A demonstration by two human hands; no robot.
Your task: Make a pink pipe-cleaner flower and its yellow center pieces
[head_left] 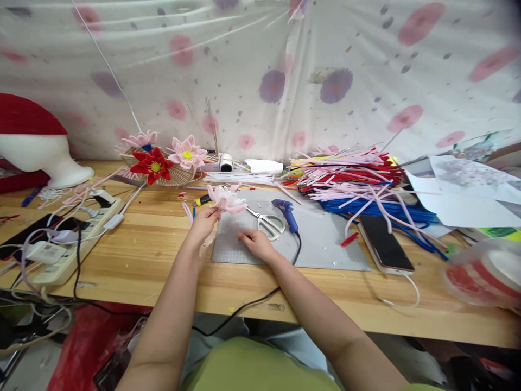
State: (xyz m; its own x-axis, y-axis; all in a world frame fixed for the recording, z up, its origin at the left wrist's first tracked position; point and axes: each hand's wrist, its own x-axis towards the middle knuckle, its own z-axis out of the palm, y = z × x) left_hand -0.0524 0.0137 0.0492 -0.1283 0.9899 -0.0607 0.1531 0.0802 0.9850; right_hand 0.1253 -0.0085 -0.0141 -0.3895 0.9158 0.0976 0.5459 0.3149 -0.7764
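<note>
Holding a pale pink pipe-cleaner flower [226, 199] up by its base, the left hand [203, 222] has its fingers pinched shut around the stem, just above the near left corner of the grey cutting mat [325, 244]. The right hand [255, 243] lies on the mat with fingers curled down, fingertips pressed to the surface; I cannot tell whether anything small sits under them, and it grips nothing visible.

By the look of it the step in hand is shaping or assembling one flower head, with tools laid ready. A further move would call for a steady pinch on the stem and a short reach to the scissors [268, 221] or the blue glue gun [286, 213], both just beyond the right hand.

Counting from left to right: one power strip [73, 247], three finished flowers in a basket [160, 163], one flower in hand, one pair of scissors, one glue gun, one heap of pipe cleaners [358, 184] too many to count, one phone [385, 243], one tape roll [484, 274].
</note>
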